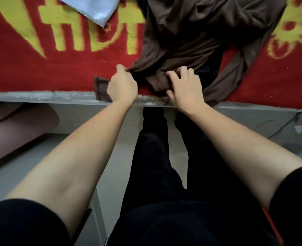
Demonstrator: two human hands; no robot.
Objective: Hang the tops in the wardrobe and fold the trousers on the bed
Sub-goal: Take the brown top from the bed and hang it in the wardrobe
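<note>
A crumpled brown garment (200, 27) lies on the bed's red and yellow blanket (40, 68), reaching from the top of the view down to the front edge. My left hand (122, 86) pinches a fold of its fabric near the edge, where a brown cuff-like end sticks out to the left. My right hand (184, 87) grips a bunched part of the same garment with curled fingers. Something dark (210, 68) shows under the brown cloth; I cannot tell what it is.
A folded white cloth (93, 8) lies at the blanket's top left. The bed's grey front rail (40, 97) runs across the view. Below it are my legs in black trousers (155, 157) and a pale floor. A pinkish roll (13, 128) sits at the left.
</note>
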